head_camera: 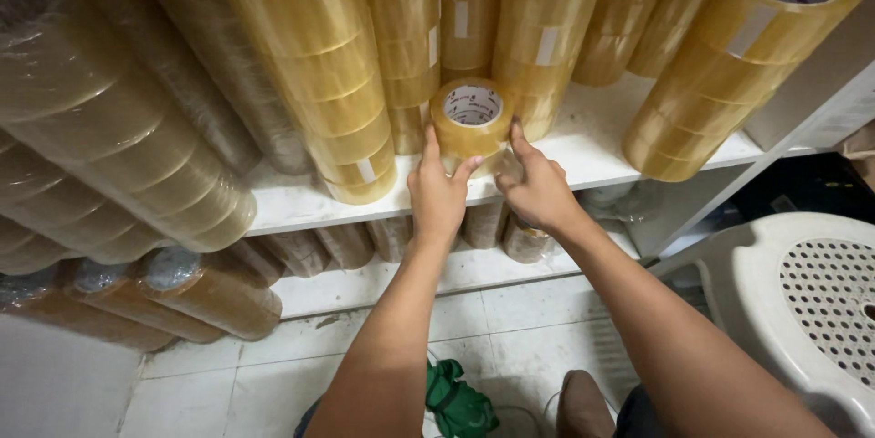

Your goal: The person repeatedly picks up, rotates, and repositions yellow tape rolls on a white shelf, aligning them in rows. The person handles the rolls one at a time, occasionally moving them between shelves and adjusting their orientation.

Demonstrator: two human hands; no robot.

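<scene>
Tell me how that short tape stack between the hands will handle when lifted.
The tape stack looks rigid, likely firm to grip. Its wrap looks glossy, so perhaps slippery. Being round, it may roll if laid sideways. Left hand and right hand touch it.

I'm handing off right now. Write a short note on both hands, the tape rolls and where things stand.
Left hand: fingers on the near side of the single tape roll, gripping it.
Right hand: fingertips touching the same roll's right side and the wrapped stack beside it.
The roll sits at the front of the white upper shelf, core facing the camera, between long sleeves of yellowish tape rolls leaning upright.
More wrapped stacks lie on the lower shelf; a white plastic stool stands to the right.
Done: one roll is out front, apart from the stacks.
Left: both hands are on it, not yet lifted off.
</scene>
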